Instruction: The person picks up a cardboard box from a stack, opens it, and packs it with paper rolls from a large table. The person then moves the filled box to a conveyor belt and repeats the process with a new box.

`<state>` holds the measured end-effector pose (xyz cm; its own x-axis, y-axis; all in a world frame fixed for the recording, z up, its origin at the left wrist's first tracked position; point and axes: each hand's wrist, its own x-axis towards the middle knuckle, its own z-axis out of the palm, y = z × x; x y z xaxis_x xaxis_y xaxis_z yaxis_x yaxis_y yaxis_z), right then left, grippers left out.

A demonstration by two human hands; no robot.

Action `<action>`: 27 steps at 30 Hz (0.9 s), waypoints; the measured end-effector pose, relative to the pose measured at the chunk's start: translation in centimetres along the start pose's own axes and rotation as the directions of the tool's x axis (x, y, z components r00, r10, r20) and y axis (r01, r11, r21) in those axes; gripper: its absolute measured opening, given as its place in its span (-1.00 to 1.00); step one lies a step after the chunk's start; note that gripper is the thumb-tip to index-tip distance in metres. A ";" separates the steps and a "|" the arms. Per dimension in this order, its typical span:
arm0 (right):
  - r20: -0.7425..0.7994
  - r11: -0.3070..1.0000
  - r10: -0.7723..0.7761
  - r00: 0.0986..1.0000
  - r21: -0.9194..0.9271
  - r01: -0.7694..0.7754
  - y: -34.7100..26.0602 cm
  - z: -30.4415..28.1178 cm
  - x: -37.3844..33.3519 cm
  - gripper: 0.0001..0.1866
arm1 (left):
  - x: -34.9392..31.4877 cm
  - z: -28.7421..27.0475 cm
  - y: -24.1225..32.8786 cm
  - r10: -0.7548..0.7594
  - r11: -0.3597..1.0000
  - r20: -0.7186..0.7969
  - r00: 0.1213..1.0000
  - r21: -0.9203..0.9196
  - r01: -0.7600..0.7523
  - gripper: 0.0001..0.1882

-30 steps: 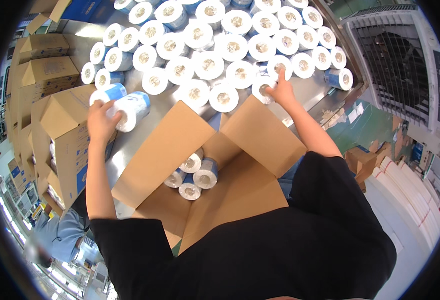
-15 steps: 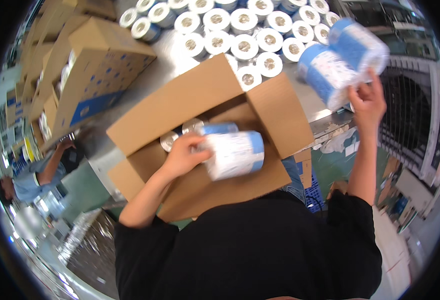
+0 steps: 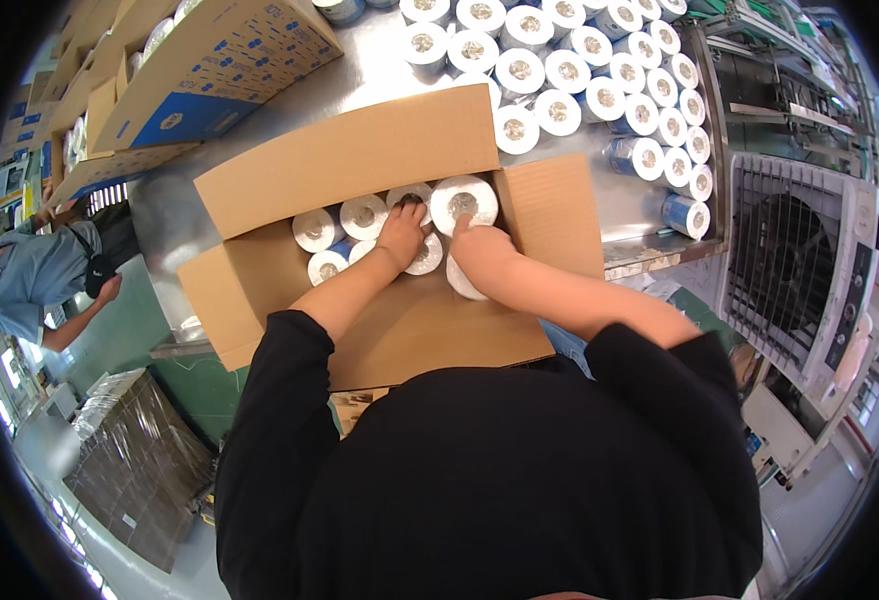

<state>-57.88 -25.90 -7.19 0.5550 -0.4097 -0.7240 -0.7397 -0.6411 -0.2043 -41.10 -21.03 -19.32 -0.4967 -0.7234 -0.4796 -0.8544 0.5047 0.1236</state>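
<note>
An upright cardboard box (image 3: pixel 410 345) with its flaps out stands in front of me, several blue-and-white wrapped paper rolls (image 3: pixel 364 217) on end inside it. My left hand (image 3: pixel 403 238) reaches into the box, its fingers stretched down over the rolls in the middle. At the box's right end, my right hand (image 3: pixel 482 255) grips a pair of rolls. One of that pair, a wrapped paper roll (image 3: pixel 448 198), sits higher than its neighbours against the far wall. The other is partly covered by the hand.
Many wrapped rolls (image 3: pixel 568 70) stand on the metal table (image 3: pixel 360 70) beyond the box. Filled cartons (image 3: pixel 210 85) are at the far left, near a person (image 3: pixel 30 275) in a blue shirt. A grilled fan unit (image 3: pixel 790 250) stands to the right; a film-wrapped stack (image 3: pixel 140 460) is lower left.
My right hand has brought two rolls from over the table into the box. The roll in my left hand has gone down among the others, and that hand has moved deeper into the box.
</note>
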 end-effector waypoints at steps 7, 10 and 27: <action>-0.020 0.986 0.079 0.997 -0.148 -0.081 1.3 4.6 4.7 -0.52 | -3.6 -19.5 -1.7 0.213 0.825 -0.572 0.792 -0.329 -0.460 -0.76; 0.028 0.980 0.134 0.991 -0.153 -0.129 1.5 5.8 5.6 -0.57 | -0.4 -24.0 -4.5 0.012 0.997 -0.733 0.680 -0.047 -0.069 -0.63; 0.181 0.818 -0.360 0.915 0.533 0.217 1.4 -4.6 2.8 -0.71 | 9.8 -11.8 -6.3 0.222 0.297 0.115 0.968 -0.954 0.045 -0.42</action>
<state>-55.61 -30.93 -6.53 0.7056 -0.0265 -0.7082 -0.6876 -0.2671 -0.6751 -42.41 -36.86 -14.50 -0.6534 -0.5342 -0.5363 -0.4212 -0.3321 0.8440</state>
